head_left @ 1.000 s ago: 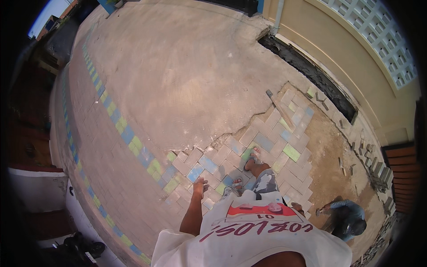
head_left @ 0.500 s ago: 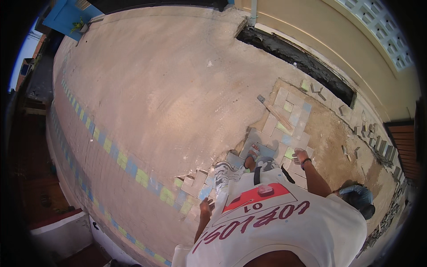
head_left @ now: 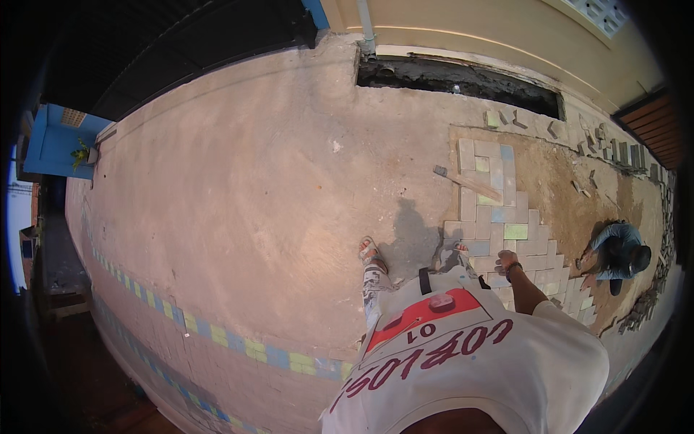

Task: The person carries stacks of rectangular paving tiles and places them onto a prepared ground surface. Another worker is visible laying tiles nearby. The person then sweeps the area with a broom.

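Observation:
My right hand [head_left: 506,261] hangs beside my leg above the pavers, fingers loosely curved and apart, with nothing visible in it. My left hand is out of sight. My left sandalled foot [head_left: 367,249] stands on the concrete [head_left: 253,188], and my right foot [head_left: 458,249] is at the edge of the herringbone pavers [head_left: 515,232], which are grey, pale green and pale blue. Across these pavers lies a long wooden tool [head_left: 473,186] with a grey head. Bare sandy ground [head_left: 571,195] borders the paved patch on the right.
A co-worker [head_left: 618,249] crouches at the right on the sand. Loose pavers [head_left: 622,152] lie in rows behind them. An open trench [head_left: 506,94] runs below the beige wall [head_left: 463,29]. A black gate [head_left: 195,50] and potted plant [head_left: 81,153] are at the back left; a coloured strip [head_left: 217,334] crosses the lower ground.
My view has swung toward the gate and trench. My left foot has stepped onto the concrete, and my left hand has left view. My right hand has come out from behind my shirt.

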Action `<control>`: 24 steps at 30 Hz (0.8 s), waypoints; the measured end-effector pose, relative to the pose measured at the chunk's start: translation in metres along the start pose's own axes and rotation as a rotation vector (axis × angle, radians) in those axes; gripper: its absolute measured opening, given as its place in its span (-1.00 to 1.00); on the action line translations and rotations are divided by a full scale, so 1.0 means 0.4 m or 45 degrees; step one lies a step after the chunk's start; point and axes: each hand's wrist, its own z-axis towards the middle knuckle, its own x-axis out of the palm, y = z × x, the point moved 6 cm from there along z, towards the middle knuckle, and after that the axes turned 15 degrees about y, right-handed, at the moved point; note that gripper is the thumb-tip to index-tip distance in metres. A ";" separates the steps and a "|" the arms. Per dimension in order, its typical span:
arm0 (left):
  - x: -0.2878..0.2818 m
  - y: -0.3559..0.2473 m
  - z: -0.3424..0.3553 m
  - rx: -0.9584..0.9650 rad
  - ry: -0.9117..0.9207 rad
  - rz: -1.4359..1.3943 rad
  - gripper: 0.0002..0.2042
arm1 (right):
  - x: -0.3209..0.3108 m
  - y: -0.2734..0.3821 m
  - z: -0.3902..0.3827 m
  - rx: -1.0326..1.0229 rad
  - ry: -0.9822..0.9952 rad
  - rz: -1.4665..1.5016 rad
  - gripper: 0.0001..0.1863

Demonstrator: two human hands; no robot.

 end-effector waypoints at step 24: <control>0.282 -1.331 0.232 0.359 0.516 1.271 -0.52 | 0.625 -0.199 -0.061 0.351 0.058 0.407 -0.81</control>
